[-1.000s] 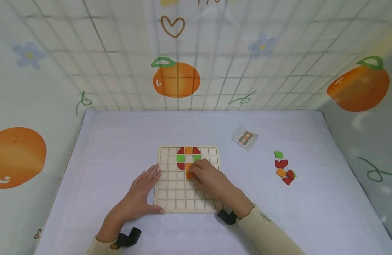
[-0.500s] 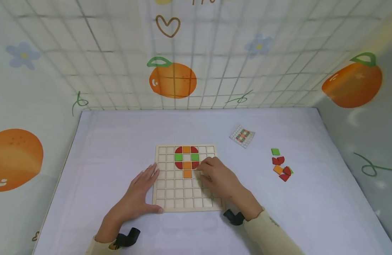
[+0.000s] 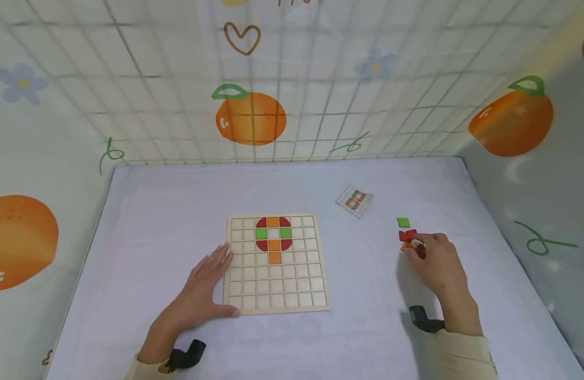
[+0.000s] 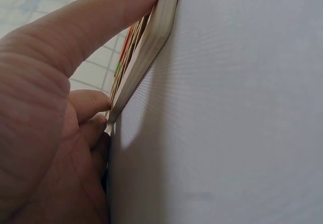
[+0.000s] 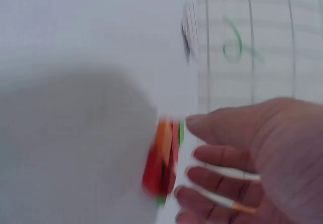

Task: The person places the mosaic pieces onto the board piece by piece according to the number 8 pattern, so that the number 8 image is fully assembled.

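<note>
A wooden grid board [image 3: 276, 286] lies on the white table. Near its far edge, red rounded corner pieces [image 3: 286, 245], orange squares [image 3: 275, 258] and green squares [image 3: 261, 234] fill some cells in a ring, one orange square below it. My left hand [image 3: 199, 293] rests along the board's left side, fingertips at the edge and thumb at the near corner. At the right, my right hand [image 3: 439, 266] is over a loose pile, its thumb and fingers spread apart in the right wrist view. Red pieces [image 3: 412, 233] and an orange square [image 3: 406, 246] show past the fingertips; the hand hides others.
A loose green square [image 3: 403, 222] lies just beyond the pile. Between board and pile, farther back, is a small card [image 3: 354, 200] printed with a coloured grid pattern. Fabric walls with orange prints [image 3: 251, 116] stand behind and at both sides of the table.
My right hand has left the board and moved right to the loose pieces. The orange square it was touching a second ago stays in its cell. My left hand holds its place.
</note>
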The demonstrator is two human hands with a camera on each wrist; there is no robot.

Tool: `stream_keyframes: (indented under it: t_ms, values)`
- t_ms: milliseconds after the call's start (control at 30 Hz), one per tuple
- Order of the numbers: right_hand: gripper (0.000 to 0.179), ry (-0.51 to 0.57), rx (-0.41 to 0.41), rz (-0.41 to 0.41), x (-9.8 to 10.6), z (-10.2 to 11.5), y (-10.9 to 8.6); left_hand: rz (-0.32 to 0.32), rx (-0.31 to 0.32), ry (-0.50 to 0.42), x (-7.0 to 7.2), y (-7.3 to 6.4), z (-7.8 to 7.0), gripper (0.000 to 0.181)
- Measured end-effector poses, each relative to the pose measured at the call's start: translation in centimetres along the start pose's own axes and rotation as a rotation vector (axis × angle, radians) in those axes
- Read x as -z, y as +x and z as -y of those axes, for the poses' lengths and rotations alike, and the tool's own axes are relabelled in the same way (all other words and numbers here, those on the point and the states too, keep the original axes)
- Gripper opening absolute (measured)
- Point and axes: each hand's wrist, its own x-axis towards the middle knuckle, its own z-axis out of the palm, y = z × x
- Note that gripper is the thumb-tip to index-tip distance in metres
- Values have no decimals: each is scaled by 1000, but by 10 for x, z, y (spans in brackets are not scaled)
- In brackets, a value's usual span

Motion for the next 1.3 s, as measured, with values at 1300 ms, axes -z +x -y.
stream_keyframes:
  t_ms: [1300]
  values:
    - [7,474,391,269,-87,178,-2,-9,-23,17,2,1,4,131]
